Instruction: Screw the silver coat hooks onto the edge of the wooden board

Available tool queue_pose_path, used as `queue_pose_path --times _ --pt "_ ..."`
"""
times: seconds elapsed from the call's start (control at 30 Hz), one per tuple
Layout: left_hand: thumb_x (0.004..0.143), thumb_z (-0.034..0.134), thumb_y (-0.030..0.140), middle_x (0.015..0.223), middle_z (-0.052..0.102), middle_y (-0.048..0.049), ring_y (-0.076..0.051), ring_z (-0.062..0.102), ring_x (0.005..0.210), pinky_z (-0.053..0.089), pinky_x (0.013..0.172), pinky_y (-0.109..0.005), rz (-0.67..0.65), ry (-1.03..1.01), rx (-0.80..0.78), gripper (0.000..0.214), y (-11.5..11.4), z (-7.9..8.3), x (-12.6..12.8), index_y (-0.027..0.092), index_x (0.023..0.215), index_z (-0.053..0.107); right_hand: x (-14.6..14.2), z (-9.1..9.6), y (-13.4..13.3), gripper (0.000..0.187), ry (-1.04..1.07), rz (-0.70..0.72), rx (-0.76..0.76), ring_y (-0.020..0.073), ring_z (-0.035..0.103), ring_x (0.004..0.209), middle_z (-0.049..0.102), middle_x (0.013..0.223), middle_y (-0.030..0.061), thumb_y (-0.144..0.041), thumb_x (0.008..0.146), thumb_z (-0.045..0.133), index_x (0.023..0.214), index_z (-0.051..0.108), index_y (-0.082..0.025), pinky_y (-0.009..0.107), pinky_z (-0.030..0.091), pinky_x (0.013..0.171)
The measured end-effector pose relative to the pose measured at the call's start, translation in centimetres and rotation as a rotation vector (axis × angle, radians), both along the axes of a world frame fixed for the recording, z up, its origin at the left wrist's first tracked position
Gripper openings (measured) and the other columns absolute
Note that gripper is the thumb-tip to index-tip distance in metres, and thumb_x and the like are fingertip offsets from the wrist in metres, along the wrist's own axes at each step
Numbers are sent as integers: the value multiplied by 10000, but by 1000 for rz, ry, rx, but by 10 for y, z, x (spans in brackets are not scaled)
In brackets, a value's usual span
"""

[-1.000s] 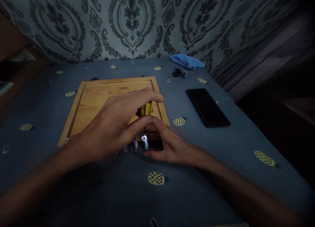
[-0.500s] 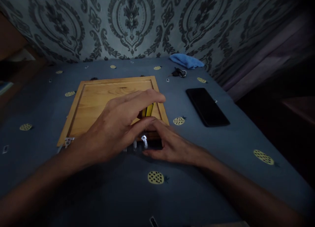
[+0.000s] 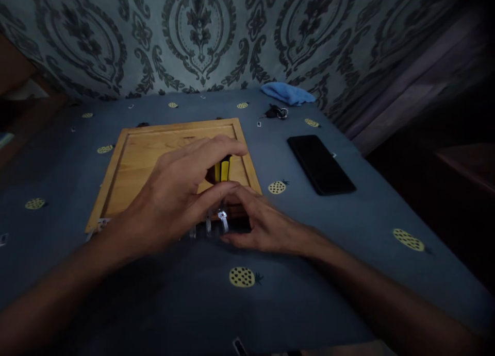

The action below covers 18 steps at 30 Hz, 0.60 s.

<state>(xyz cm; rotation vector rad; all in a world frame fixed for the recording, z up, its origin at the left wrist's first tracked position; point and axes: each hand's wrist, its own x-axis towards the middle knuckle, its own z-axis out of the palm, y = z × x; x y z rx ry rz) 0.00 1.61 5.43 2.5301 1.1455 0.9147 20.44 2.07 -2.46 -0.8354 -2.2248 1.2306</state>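
Note:
My left hand [image 3: 176, 196] is wrapped round a yellow and black tool handle [image 3: 223, 169], held upright over the near right corner of a wooden board [image 3: 143, 160]. My right hand [image 3: 263, 224] lies just below it, its fingers pinched at a small shiny metal piece [image 3: 223, 217] at the board's near edge. A few more small metal pieces [image 3: 201, 227] stand in a row beside it, partly hidden by my left hand. Everything rests on a blue cloth with yellow pineapple prints [image 3: 242, 276].
A black phone [image 3: 320, 163] lies to the right of the board. A bunch of keys [image 3: 276, 112] and a folded blue cloth [image 3: 286, 94] sit at the far right by the patterned wall. A small metal piece [image 3: 101, 223] lies at the board's near left corner.
Both hands stay at the board's near right corner. The tool handle has tilted from leaning right to nearly upright. The view has shifted slightly.

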Motion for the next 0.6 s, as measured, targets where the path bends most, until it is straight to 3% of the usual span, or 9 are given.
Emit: queue_pose_path --times 0.13,0.3,0.47,0.6 --pt "956 653 217 1183 731 -22 -175 726 918 610 823 -285 -9 -37 -94 336 4 0 -4 242 1290 632 0 -2 1 818 -13 8 23 309 640 1195 674 1237 123 -264 793 784 1508 388 -230 544 512 1043" --pt "948 628 171 1163 733 -40 -191 729 953 614 773 -285 -26 -63 -131 366 4 2 -6 233 1309 622 0 -8 2 890 -10 -1 58 325 637 1191 678 1226 133 -274 786 795 1551 344 -223 571 515 1029" --pt "933 646 181 1137 723 -34 -178 722 932 619 816 -304 26 -185 -114 286 -3 18 -5 221 1217 648 1 -14 2 925 59 3 51 295 650 1174 682 1212 110 -280 788 800 1579 319 -265 518 560 987" --pt "919 649 229 1010 718 10 -190 721 923 605 793 -299 45 -118 -115 247 -4 26 -10 255 1164 659 3 -12 2 906 87 46 21 269 664 1166 701 1212 85 -231 806 784 1580 317 -298 502 565 993"
